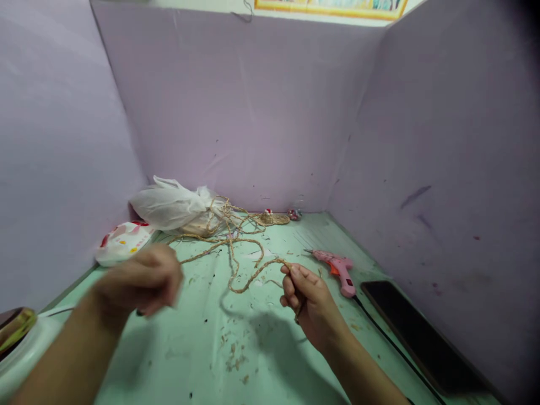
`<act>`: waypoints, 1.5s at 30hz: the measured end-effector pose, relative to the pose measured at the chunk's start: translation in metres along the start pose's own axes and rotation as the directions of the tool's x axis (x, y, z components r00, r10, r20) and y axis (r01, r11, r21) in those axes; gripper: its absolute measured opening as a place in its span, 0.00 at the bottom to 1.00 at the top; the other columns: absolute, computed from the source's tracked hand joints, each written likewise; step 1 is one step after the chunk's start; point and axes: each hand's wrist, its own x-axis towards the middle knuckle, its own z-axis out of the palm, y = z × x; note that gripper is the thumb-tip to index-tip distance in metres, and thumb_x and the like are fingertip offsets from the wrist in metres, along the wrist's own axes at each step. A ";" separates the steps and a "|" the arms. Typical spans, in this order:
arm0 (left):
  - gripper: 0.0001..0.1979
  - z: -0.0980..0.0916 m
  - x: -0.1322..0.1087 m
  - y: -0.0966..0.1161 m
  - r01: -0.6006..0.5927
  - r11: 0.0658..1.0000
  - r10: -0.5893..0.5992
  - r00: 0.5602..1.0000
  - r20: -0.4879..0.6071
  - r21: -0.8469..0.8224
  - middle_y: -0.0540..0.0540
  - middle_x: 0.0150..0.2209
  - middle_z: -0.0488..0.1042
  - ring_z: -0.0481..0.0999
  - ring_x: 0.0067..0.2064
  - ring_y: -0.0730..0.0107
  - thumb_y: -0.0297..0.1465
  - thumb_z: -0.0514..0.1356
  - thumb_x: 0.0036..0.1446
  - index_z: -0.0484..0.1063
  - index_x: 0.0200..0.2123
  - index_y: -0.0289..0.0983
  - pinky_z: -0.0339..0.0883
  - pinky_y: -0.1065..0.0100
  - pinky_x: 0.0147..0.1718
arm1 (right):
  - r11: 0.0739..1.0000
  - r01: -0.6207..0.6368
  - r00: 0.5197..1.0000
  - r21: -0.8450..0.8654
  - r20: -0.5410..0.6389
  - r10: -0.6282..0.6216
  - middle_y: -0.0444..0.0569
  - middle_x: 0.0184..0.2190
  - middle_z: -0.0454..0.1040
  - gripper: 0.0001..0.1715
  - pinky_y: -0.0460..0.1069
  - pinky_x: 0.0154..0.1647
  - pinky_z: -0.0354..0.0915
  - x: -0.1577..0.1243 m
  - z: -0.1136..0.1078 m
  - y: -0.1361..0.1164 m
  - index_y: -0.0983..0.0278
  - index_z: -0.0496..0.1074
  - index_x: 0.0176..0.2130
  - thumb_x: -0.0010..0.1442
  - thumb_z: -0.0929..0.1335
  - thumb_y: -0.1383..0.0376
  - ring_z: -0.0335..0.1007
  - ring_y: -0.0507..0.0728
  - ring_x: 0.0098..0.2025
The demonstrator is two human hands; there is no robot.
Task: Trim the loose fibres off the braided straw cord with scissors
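My right hand point(310, 301) is closed in a pinch on a braided straw rope point(248, 284), with part of it running through the fingers. From there the rope loops back across the green tabletop to a loose tangle at the rear. My left hand point(145, 275) is raised at the left, its fingers curled and smeared by motion; whether anything is in them cannot be made out. A pink glue gun point(337, 267) lies just right of my right hand, its nozzle pointing left.
A white plastic bag point(172, 205) and a printed packet point(124, 243) sit at the back left. Small woven straw pieces point(274, 219) lie by the rear wall. A dark flat slab point(422, 337) and the gun's black cord point(392, 343) are at right. Straw bits point(234, 357) litter the table.
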 end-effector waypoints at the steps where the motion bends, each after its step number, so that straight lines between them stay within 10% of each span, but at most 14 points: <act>1: 0.15 0.020 0.018 0.003 0.018 0.994 -0.035 0.988 0.153 0.111 0.49 0.12 0.69 0.60 0.12 0.84 0.37 0.57 0.49 0.76 0.22 0.31 0.47 0.81 0.13 | 1.000 0.008 1.000 -0.021 0.011 -0.008 0.37 0.14 0.60 0.13 0.42 0.18 0.57 -0.001 0.001 0.002 0.67 0.69 0.29 0.50 0.68 0.58 0.49 0.43 0.14; 4: 0.24 0.082 0.058 -0.007 0.136 0.990 -0.138 0.957 0.254 0.026 0.42 0.23 0.74 0.65 0.15 0.79 0.46 0.52 0.52 0.75 0.33 0.31 0.51 0.78 0.12 | 0.988 0.034 0.999 -0.153 0.031 -0.030 0.37 0.14 0.61 0.15 0.41 0.16 0.53 -0.002 0.002 0.006 0.67 0.68 0.30 0.51 0.66 0.56 0.50 0.44 0.14; 7: 0.21 0.110 0.075 -0.025 0.001 0.982 -0.005 1.000 -0.020 -0.189 0.42 0.35 0.73 0.65 0.18 0.82 0.46 0.54 0.50 0.71 0.34 0.33 0.48 0.80 0.10 | 0.908 0.089 0.996 -0.409 0.022 -0.088 0.39 0.14 0.62 0.17 0.41 0.13 0.45 -0.004 0.002 0.010 0.67 0.68 0.27 0.53 0.64 0.55 0.49 0.44 0.13; 11: 0.09 0.091 0.074 -0.023 -0.135 0.925 0.023 0.953 -0.304 -0.355 0.45 0.28 0.72 0.51 0.12 0.89 0.32 0.52 0.55 0.67 0.33 0.31 0.38 0.81 0.09 | 0.744 0.113 0.986 -0.659 0.169 -0.001 0.43 0.15 0.67 0.17 0.41 0.14 0.48 -0.011 0.006 0.025 0.68 0.69 0.29 0.55 0.62 0.56 0.51 0.45 0.14; 24: 0.13 0.066 0.078 -0.026 -0.004 0.975 -0.072 0.940 -0.334 -0.223 0.48 0.17 0.68 0.44 0.10 0.87 0.36 0.52 0.54 0.66 0.35 0.30 0.33 0.79 0.09 | 0.643 0.192 0.845 -0.741 0.458 0.276 0.44 0.18 0.69 0.15 0.44 0.23 0.56 -0.028 0.007 0.053 0.66 0.70 0.22 0.54 0.62 0.62 0.61 0.50 0.20; 30: 0.18 0.082 0.074 -0.037 0.165 0.970 -0.199 0.962 -0.189 -0.179 0.51 0.09 0.62 0.40 0.08 0.85 0.40 0.48 0.55 0.68 0.28 0.32 0.31 0.77 0.08 | 0.851 -0.044 0.980 -0.524 0.143 0.139 0.44 0.19 0.69 0.16 0.45 0.27 0.58 0.000 -0.002 0.036 0.67 0.72 0.23 0.48 0.68 0.55 0.63 0.50 0.24; 36: 0.17 0.092 0.063 -0.051 0.258 0.939 -0.293 0.946 -0.136 -0.229 0.53 0.09 0.62 0.40 0.08 0.84 0.40 0.48 0.54 0.68 0.31 0.32 0.31 0.77 0.08 | 0.956 -0.275 0.957 0.100 0.127 0.262 0.53 0.38 0.74 0.20 0.50 0.40 0.63 0.018 0.006 0.028 0.66 0.70 0.38 0.44 0.72 0.60 0.70 0.53 0.36; 40: 0.22 0.090 0.059 -0.065 0.225 0.964 -0.252 0.942 -0.221 -0.139 0.54 0.08 0.61 0.40 0.08 0.82 0.44 0.49 0.52 0.65 0.40 0.32 0.31 0.77 0.08 | 0.993 -0.116 0.993 0.033 -0.004 0.116 0.51 0.34 0.75 0.13 0.48 0.35 0.65 0.030 0.015 0.024 0.66 0.70 0.34 0.48 0.70 0.61 0.71 0.51 0.32; 45: 0.22 0.094 0.054 -0.075 0.040 0.987 -0.006 0.976 -0.216 0.153 0.57 0.07 0.57 0.48 0.09 0.81 0.44 0.49 0.52 0.66 0.40 0.31 0.41 0.77 0.11 | 0.945 -0.257 0.961 -0.205 -0.157 0.227 0.44 0.16 0.71 0.05 0.41 0.17 0.60 0.051 0.022 0.025 0.67 0.67 0.26 0.52 0.65 0.68 0.63 0.47 0.16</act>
